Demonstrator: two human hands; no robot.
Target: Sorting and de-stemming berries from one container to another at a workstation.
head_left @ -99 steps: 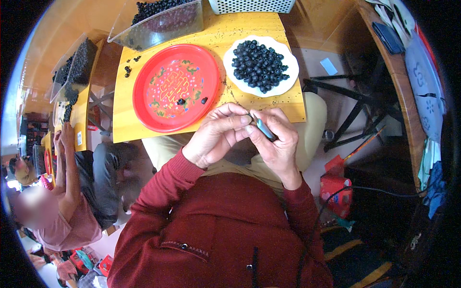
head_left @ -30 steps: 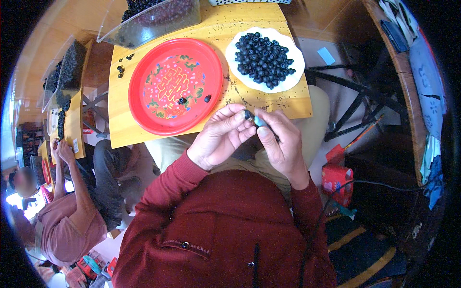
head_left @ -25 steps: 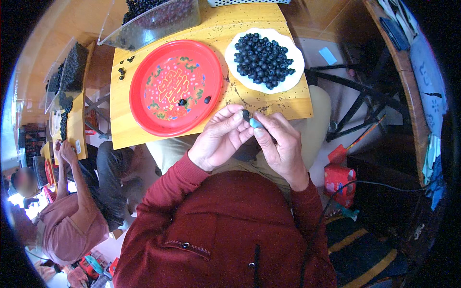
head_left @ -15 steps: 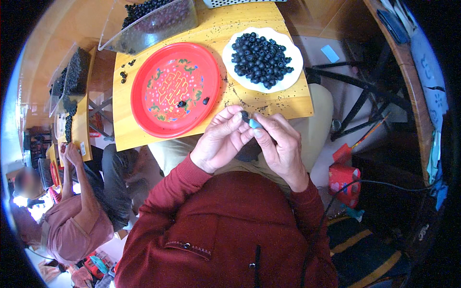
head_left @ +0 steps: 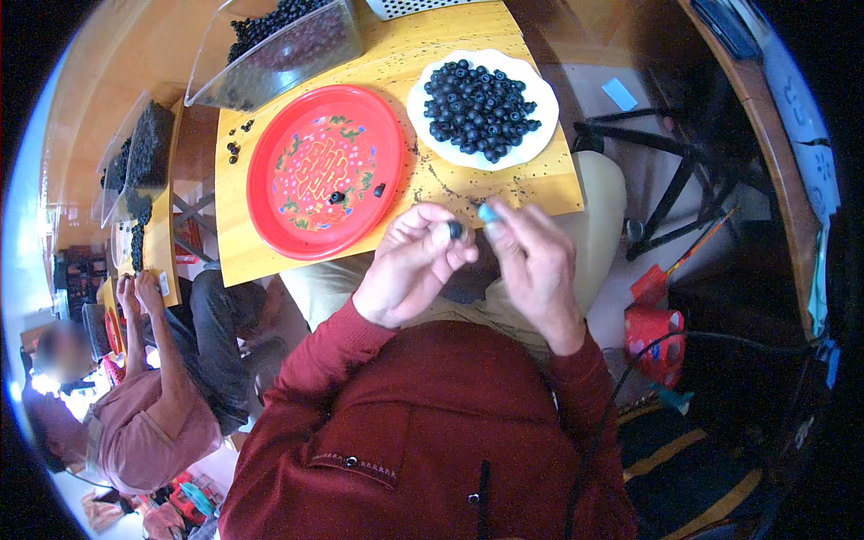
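Between the thumb and forefinger of my left hand (head_left: pixel 409 265) is a small black round piece (head_left: pixel 455 229) with a paler spot on it. My right hand (head_left: pixel 537 267), a little blurred, pinches a small teal object (head_left: pixel 487 213) whose kind I cannot make out. The two hands are apart, just off the table's near edge. Beyond the left hand lies a red round plate (head_left: pixel 261 189) with a floral pattern and two black pieces on it. A white scalloped plate (head_left: pixel 545 121), farther right, carries a heap of such black round pieces (head_left: pixel 477 108).
A clear plastic bin (head_left: pixel 270 74) of black pieces stands at the far left of the wooden table (head_left: pixel 236 256). Dark crumbs dot the wood. A white perforated basket (head_left: pixel 423 7) is at the back. To the left, another person (head_left: pixel 153 418) works at a table.
My right hand has drawn away from the left with the teal object, which had touched the black piece. The left hand keeps its pinch. The view has shifted slightly.
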